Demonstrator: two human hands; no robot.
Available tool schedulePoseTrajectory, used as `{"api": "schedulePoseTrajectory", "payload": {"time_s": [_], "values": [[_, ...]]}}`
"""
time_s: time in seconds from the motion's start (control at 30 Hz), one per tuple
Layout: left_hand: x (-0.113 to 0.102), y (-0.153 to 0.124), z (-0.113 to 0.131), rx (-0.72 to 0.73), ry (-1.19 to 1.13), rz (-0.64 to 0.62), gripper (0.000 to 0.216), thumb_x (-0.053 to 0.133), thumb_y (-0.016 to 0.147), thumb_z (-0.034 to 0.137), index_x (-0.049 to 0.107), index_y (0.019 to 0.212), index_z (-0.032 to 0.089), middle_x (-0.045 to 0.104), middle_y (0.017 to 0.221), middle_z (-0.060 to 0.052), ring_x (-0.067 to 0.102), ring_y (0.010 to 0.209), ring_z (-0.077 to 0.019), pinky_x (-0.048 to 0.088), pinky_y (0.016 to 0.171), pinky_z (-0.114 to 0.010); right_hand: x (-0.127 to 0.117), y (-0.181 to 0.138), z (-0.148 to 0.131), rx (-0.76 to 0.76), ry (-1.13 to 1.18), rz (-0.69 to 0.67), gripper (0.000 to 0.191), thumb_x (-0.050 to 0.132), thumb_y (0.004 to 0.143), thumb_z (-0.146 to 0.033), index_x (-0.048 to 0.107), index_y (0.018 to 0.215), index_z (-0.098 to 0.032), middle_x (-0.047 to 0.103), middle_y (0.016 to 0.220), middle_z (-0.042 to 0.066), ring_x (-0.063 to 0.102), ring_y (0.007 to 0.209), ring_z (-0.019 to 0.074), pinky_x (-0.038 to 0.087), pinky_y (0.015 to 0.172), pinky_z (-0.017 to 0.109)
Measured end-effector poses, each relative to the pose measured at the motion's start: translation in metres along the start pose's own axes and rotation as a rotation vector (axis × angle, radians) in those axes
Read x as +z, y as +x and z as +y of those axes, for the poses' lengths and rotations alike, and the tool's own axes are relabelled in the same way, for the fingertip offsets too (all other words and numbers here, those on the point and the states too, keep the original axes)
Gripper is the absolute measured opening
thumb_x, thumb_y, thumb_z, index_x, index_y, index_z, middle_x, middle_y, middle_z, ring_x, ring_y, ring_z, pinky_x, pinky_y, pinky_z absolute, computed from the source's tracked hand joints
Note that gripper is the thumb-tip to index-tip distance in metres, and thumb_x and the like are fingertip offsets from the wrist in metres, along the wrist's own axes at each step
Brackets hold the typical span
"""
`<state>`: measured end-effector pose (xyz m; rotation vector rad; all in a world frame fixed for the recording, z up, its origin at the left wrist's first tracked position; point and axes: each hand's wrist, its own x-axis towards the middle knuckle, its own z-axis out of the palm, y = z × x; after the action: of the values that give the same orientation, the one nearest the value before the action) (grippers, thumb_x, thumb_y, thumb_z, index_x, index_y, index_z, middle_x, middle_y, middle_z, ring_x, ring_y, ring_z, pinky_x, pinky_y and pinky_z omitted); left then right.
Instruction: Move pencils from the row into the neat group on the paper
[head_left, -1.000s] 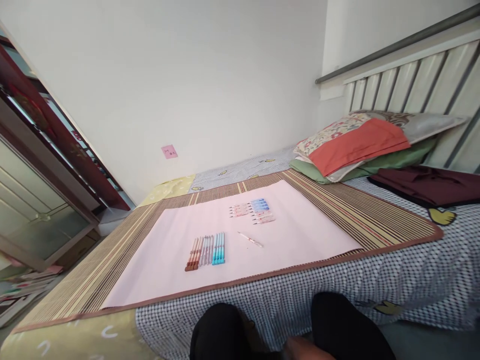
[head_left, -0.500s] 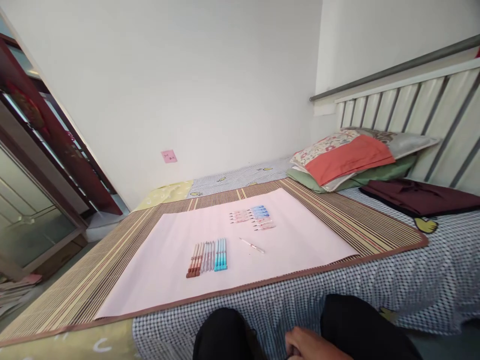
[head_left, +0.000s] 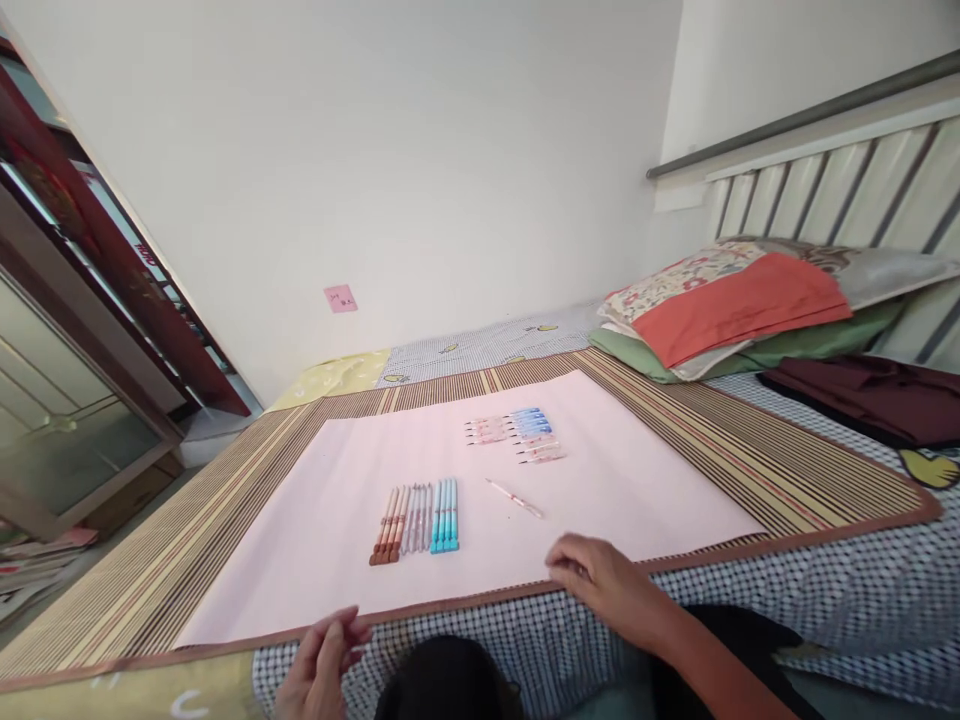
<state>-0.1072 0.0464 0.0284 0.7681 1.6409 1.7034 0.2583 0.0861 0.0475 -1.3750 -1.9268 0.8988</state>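
My right hand (head_left: 596, 580) is over the near edge of the pink paper (head_left: 285, 560), fingers loosely bent, holding nothing that I can see. Just ahead of it lies a single clear pen (head_left: 514, 497) with a red band, set at a slant and untouched. My left hand (head_left: 322, 665) is at the mat's front edge, thumb and fingers apart with nothing between them. Side by side on the paper lie several brown-ended pens (head_left: 390, 528), clear greyish pens (head_left: 417, 518) and light blue pens (head_left: 445, 515). Farther back are blue-ended pens (head_left: 532, 420) and clear pinkish pens (head_left: 541, 452).
The paper lies on a striped mat (head_left: 217, 520) over a checked bedsheet (head_left: 750, 585). Pillows (head_left: 742, 300) and a folded maroon cloth (head_left: 862, 395) are at the right, by the slatted headboard (head_left: 840, 195). A wall (head_left: 450, 170) stands behind the bed.
My right hand has risen from between my knees to the paper's near edge. My left hand has come into view at the lower left. The view has shifted slightly; the pens stay put.
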Motion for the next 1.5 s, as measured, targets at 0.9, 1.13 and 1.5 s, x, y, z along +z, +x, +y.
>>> {"api": "schedulePoseTrajectory", "payload": {"time_s": [0.9,1.13,1.5], "values": [[0.256,0.030,-0.032,-0.137,-0.128,-0.440,0.045,0.081,0.070,0.055,0.063,0.082,0.016,0.061,0.064,0.001,0.053,0.054,-0.0106,0.034,0.050,-0.022,0.021,0.130,0.055,0.000,0.237,0.267,0.009,0.062,0.088,-0.031,0.058,0.086,-0.023,0.063,0.074,-0.002,0.058,0.069,0.0158,0.043,0.065,0.028],[0.260,0.024,-0.024,-0.244,-0.315,-0.706,0.043,0.085,0.073,0.046,0.073,0.098,0.013,0.056,0.065,0.002,0.048,0.061,-0.0080,0.038,0.059,-0.020,0.006,0.127,0.054,-0.041,0.443,0.198,0.020,0.067,0.088,-0.039,0.064,0.089,-0.020,0.066,0.080,0.001,0.058,0.074,0.0160,0.044,0.067,0.028],[0.262,0.022,-0.013,-0.136,-0.253,-0.833,0.038,0.079,0.079,0.050,0.073,0.094,0.015,0.061,0.063,0.001,0.054,0.061,-0.0109,0.045,0.068,-0.025,-0.011,0.119,0.048,-0.102,0.375,-0.047,0.037,0.049,0.101,-0.047,0.063,0.082,-0.019,0.048,0.069,-0.004,0.041,0.066,0.0117,0.032,0.062,0.026]]}}
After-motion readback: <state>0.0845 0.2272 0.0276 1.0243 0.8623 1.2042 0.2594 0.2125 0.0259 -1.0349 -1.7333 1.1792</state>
